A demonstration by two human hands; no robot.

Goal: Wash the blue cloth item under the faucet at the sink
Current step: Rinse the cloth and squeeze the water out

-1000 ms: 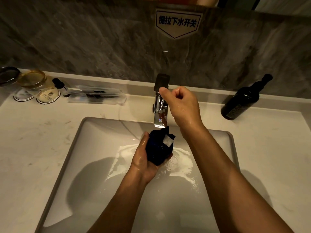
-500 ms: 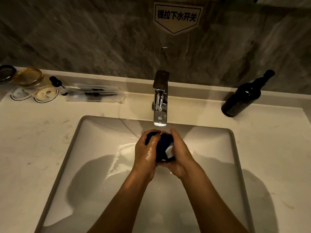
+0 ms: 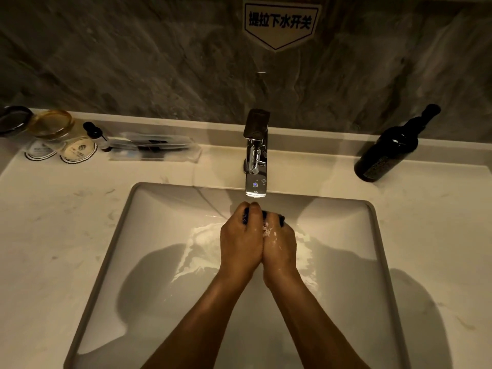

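Observation:
The blue cloth item [image 3: 264, 214] is bunched up and almost hidden between my two hands, with only dark slivers showing between the fingers. My left hand [image 3: 241, 241] and my right hand [image 3: 279, 242] are pressed side by side, both curled round the cloth, just below the spout of the chrome faucet [image 3: 256, 158]. Both hands are wet. They hover over the middle of the white rectangular sink [image 3: 149, 235], where water ripples on the basin floor.
A dark bottle [image 3: 391, 147] stands on the counter at the back right. At the back left sit glasses with paper coasters [image 3: 77, 153], a small dropper bottle [image 3: 95, 133] and a clear tray of toiletries [image 3: 154, 150]. A sign [image 3: 279, 22] hangs on the marble wall.
My right hand came down from the faucet handle and joined the left on the cloth. Both hands have since closed tighter round it, hiding most of it.

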